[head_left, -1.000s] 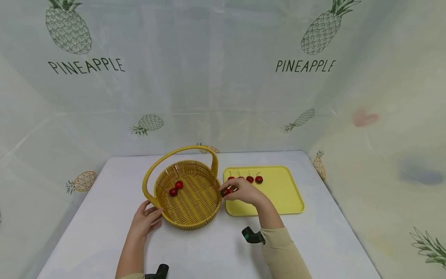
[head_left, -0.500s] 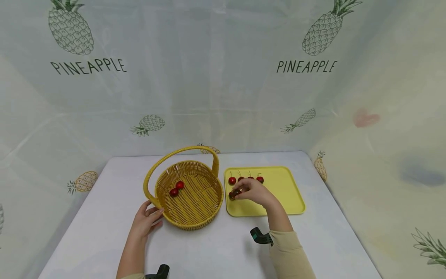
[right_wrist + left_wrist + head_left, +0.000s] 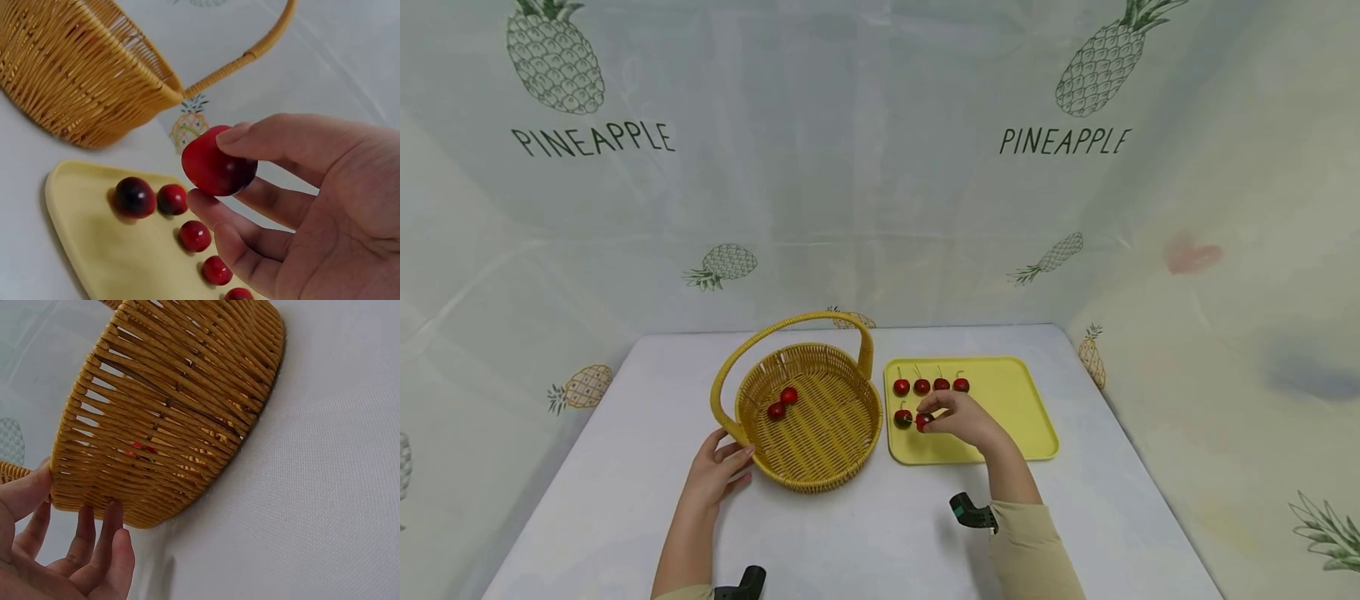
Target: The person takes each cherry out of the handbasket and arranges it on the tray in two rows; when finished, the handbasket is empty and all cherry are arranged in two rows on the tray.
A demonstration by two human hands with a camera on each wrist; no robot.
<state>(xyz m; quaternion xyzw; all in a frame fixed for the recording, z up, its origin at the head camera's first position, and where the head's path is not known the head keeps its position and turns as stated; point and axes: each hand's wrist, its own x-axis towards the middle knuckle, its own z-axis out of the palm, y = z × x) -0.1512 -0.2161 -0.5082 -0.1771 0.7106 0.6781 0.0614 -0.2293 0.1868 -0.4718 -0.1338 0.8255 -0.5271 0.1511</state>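
A yellow wicker basket with a tall arched handle stands left of centre, two red cherries inside. My left hand grips its near left rim; in the left wrist view the thumb lies at the rim and the fingers against the woven wall. Between thumb and fingers, my right hand pinches a dark-red cherry over the yellow tray. Just left of it on the tray lies another cherry. Behind them several stemmed cherries form a row along the tray's far side.
Both basket and tray rest on a white-covered table, with a narrow gap between them. The basket's handle arches high over its far side. A pale curtain printed with pineapples hangs behind the table.
My right hand has moved right with the cherry, from beside the basket's right rim to over the tray. The front-left cherry on the tray has come into view. My left hand stays put.
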